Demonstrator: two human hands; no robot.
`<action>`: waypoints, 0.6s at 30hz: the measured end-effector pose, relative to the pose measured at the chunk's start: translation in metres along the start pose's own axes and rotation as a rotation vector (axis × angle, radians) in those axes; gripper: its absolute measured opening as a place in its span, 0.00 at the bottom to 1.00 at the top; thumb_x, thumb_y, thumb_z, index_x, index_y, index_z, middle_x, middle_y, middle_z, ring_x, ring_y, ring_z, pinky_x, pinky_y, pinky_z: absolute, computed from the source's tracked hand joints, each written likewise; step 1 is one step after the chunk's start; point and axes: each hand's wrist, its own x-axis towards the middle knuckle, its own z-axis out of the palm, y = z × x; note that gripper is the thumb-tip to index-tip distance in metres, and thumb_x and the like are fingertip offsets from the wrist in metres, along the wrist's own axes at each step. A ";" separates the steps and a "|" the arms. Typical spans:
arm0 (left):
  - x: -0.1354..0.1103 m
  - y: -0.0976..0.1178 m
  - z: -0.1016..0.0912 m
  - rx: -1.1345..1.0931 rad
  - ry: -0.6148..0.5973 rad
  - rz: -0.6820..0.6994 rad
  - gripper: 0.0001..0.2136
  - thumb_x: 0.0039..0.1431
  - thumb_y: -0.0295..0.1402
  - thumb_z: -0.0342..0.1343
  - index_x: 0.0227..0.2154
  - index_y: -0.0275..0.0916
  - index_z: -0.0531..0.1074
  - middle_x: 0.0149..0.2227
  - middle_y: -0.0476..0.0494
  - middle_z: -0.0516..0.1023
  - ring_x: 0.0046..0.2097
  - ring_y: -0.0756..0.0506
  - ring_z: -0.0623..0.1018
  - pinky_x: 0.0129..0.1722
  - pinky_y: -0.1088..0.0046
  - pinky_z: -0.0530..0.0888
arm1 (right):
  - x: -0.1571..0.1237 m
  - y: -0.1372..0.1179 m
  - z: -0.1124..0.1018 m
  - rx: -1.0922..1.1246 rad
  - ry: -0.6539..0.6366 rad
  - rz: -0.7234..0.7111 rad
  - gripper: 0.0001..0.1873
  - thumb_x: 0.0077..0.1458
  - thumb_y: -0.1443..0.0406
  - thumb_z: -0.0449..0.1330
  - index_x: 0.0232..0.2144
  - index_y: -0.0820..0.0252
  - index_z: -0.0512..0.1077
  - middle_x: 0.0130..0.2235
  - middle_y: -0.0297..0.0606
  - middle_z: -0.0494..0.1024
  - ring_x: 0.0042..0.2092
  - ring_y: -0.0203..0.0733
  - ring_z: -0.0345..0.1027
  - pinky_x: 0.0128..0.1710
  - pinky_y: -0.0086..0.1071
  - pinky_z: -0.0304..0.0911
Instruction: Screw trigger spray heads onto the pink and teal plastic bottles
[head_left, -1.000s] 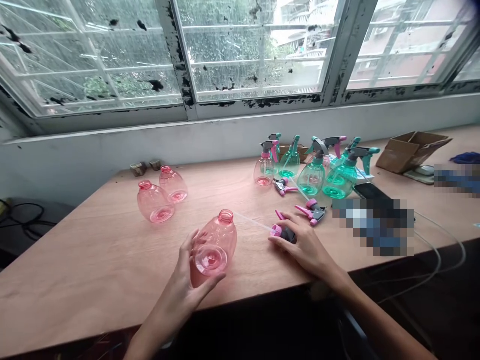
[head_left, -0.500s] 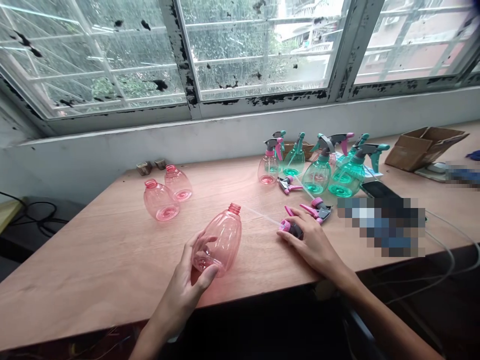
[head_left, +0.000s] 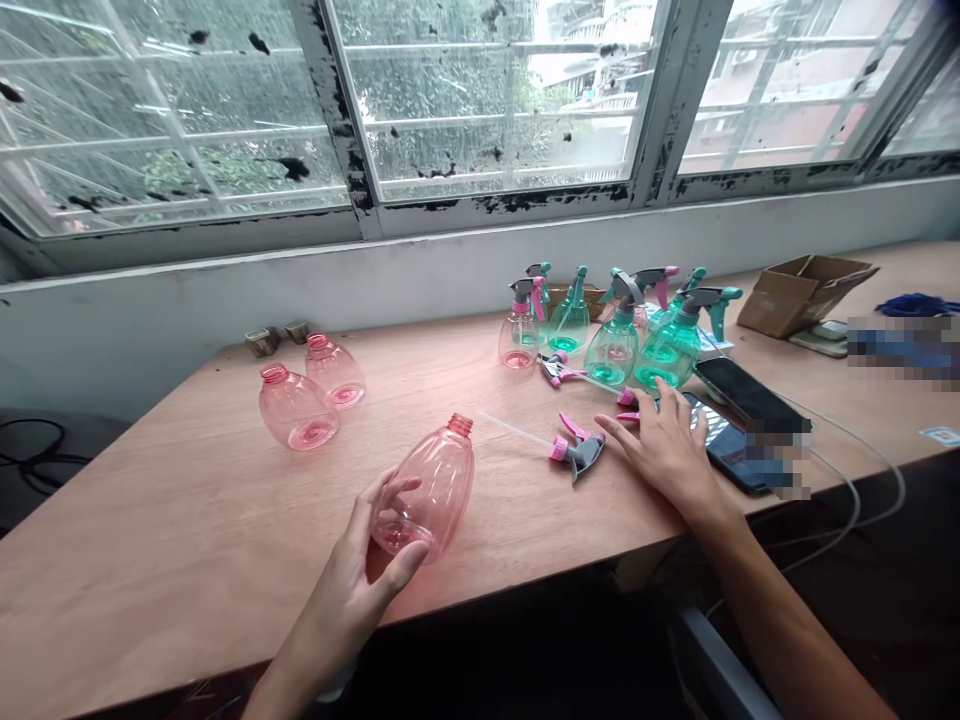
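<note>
My left hand [head_left: 375, 560] is wrapped round the lower body of a clear pink bottle [head_left: 439, 485]. The bottle has no top on and tilts, its threaded neck pointing up and right. On the table to its right lies a grey and pink spray head [head_left: 581, 452] with a thin clear tube toward the bottle. My right hand [head_left: 667, 445] is spread over a second spray head [head_left: 627, 398], mostly hidden under the fingers; its pink collar and tube show. A third spray head [head_left: 556, 370] lies farther back. Two open pink bottles [head_left: 300, 410] stand at left.
Several green bottles with sprayers [head_left: 611, 350] and a pink one with its sprayer [head_left: 519, 340] stand at the back. Two phones [head_left: 750, 395], partly blurred out, lie right of my right hand, with white cables nearby. A cardboard box [head_left: 795, 295] sits farther right, below the windows.
My right hand has left the nearer spray head, which now lies uncovered, and moved right over the second one. My left hand still holds the bottle. The view has shifted slightly right.
</note>
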 end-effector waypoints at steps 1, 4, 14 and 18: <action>0.000 0.000 0.000 0.004 0.000 -0.002 0.29 0.66 0.47 0.56 0.65 0.50 0.53 0.64 0.39 0.65 0.67 0.33 0.62 0.66 0.47 0.58 | 0.001 0.003 0.001 0.000 -0.019 0.005 0.40 0.61 0.38 0.48 0.59 0.64 0.66 0.67 0.66 0.56 0.67 0.72 0.48 0.59 0.75 0.46; 0.000 0.002 0.000 0.012 -0.010 -0.014 0.29 0.66 0.47 0.56 0.65 0.50 0.52 0.65 0.39 0.64 0.67 0.33 0.62 0.67 0.47 0.57 | 0.002 0.009 0.005 0.000 -0.071 0.010 0.39 0.62 0.40 0.49 0.61 0.63 0.64 0.68 0.65 0.54 0.68 0.72 0.48 0.59 0.73 0.48; 0.000 0.004 0.001 0.041 -0.008 0.007 0.32 0.65 0.45 0.58 0.66 0.49 0.52 0.65 0.38 0.65 0.67 0.33 0.63 0.67 0.49 0.59 | -0.001 0.003 0.005 -0.006 -0.041 -0.032 0.38 0.64 0.43 0.50 0.64 0.65 0.60 0.68 0.65 0.55 0.68 0.72 0.49 0.60 0.74 0.45; -0.001 0.007 0.001 0.056 0.001 0.009 0.30 0.64 0.45 0.59 0.65 0.50 0.54 0.65 0.40 0.66 0.67 0.33 0.63 0.67 0.47 0.57 | -0.005 -0.019 -0.014 0.182 0.025 -0.145 0.29 0.67 0.49 0.51 0.60 0.63 0.66 0.67 0.59 0.59 0.67 0.65 0.53 0.63 0.62 0.52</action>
